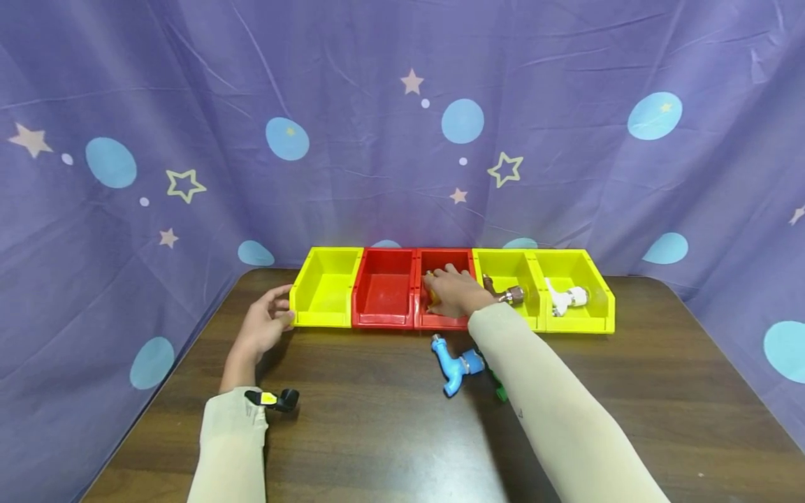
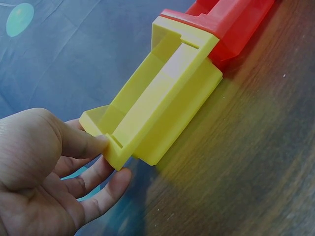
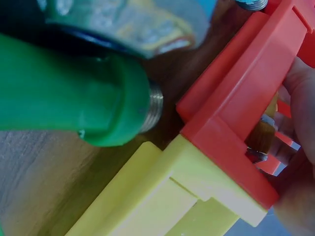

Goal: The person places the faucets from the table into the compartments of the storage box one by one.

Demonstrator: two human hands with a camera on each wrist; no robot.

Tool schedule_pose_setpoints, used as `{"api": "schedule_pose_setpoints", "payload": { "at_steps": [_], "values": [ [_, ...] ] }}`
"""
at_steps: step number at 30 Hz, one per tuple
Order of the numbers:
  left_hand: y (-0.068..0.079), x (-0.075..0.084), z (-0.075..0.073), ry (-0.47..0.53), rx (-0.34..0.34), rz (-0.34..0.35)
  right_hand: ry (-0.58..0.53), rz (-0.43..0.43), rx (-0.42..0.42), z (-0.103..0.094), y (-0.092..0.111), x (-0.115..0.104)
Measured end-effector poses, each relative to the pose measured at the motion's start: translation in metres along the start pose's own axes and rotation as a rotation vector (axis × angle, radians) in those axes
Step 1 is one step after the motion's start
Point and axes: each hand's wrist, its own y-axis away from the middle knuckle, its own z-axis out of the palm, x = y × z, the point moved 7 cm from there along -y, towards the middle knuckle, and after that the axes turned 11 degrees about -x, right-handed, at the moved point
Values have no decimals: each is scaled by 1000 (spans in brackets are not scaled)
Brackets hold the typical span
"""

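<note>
My left hand [image 1: 260, 328] grips the front left corner of the leftmost yellow bin [image 1: 323, 319], thumb over the rim and fingers beneath, as the left wrist view shows. My right hand [image 1: 458, 290] reaches down into the second red bin [image 1: 443, 321]. Its thumb and fingers close around an orange-yellow tap [image 3: 263, 132] with metal rings, partly hidden by the hand. On the table in front lie a blue tap [image 1: 454, 367] and a green tap [image 1: 501, 393], the green one mostly covered by my right sleeve.
Five bins stand in a row near the curtain [image 1: 377, 105]. The first red bin [image 1: 385, 320] is beside the left yellow one. At the right, one yellow bin holds a brown tap [image 1: 512, 295], the last a white tap [image 1: 569, 299].
</note>
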Motion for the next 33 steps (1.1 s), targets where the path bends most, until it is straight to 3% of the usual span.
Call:
{"api": "schedule_pose_setpoints", "payload": {
  "at_steps": [15, 33],
  "values": [
    [1, 2, 0, -8, -1, 10, 49, -3, 8, 3, -5, 1],
    [1, 1, 0, -18, 1, -4, 68, -62, 107, -8, 15, 5]
  ]
}}
